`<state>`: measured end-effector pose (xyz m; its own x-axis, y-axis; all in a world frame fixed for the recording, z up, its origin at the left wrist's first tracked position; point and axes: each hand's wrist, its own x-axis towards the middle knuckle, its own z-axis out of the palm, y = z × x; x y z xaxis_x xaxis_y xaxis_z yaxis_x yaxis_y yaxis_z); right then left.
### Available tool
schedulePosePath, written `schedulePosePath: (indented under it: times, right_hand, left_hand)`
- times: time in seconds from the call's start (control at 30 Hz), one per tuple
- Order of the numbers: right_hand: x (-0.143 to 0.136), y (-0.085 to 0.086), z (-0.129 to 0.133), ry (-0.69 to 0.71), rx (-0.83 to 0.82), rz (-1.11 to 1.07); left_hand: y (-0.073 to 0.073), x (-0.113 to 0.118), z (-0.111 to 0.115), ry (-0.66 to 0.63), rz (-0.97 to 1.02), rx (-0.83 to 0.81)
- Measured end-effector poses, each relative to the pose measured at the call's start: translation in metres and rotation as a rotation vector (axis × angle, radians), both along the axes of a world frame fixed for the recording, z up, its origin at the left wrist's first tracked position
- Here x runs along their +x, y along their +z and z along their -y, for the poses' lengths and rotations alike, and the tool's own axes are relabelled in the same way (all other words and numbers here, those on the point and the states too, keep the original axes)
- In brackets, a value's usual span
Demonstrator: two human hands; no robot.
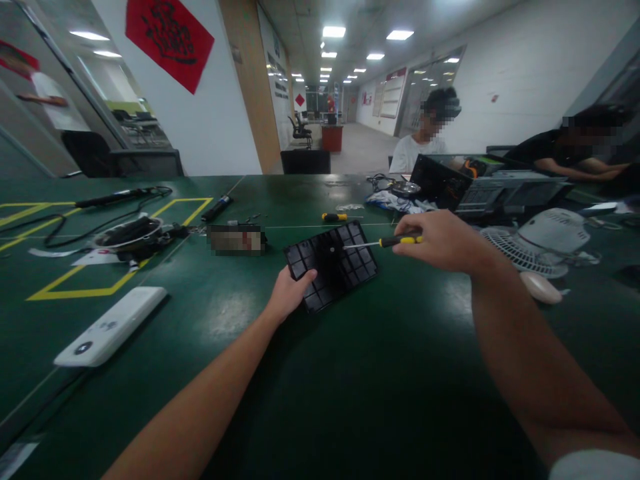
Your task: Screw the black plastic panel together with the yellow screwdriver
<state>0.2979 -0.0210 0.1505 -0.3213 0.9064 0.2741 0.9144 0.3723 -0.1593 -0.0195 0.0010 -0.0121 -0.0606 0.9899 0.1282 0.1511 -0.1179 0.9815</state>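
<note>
A black ribbed plastic panel [357,257] is tilted above the green table [360,380]. My left hand [294,292] grips its lower left edge, thumb on top. A yellow and black screwdriver [387,242] is held by the handle in my closed right hand [437,240]. Its metal shaft points left, and the tip is at or just over the panel's middle, near a small round spot; contact is unclear. Behind the panel lies a second yellow and black screwdriver [334,217].
On the left are a white power strip [113,327], coiled cables [131,233] and a blurred box [237,240]. A white fan part [550,237] and an open metal case [510,193] are on the right. Two people sit beyond; another stands far left.
</note>
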Motion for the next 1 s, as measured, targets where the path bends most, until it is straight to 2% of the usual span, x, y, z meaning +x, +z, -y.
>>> schedulePosePath:
  times: [0.23,0.4,0.57,0.77,1.0]
  right_hand:
    - [-0.009,0.006,-0.008,-0.012,0.11,-0.074]
    - [-0.008,0.012,-0.006,-0.009,0.145,-0.153]
    - [0.0,0.012,-0.004,0.072,0.091,-0.054]
    - [0.003,0.015,-0.007,0.145,0.082,0.039]
    - [-0.002,0.013,-0.009,0.14,0.096,0.064]
  left_hand:
    - [0.005,0.002,0.006,0.0,-0.011,0.028]
    - [0.001,0.001,0.007,0.01,0.041,0.026]
    - [-0.002,-0.001,0.005,0.007,0.057,-0.045]
    - [0.002,-0.001,0.007,0.011,0.078,-0.092]
    - [0.003,-0.004,0.007,-0.001,0.082,-0.13]
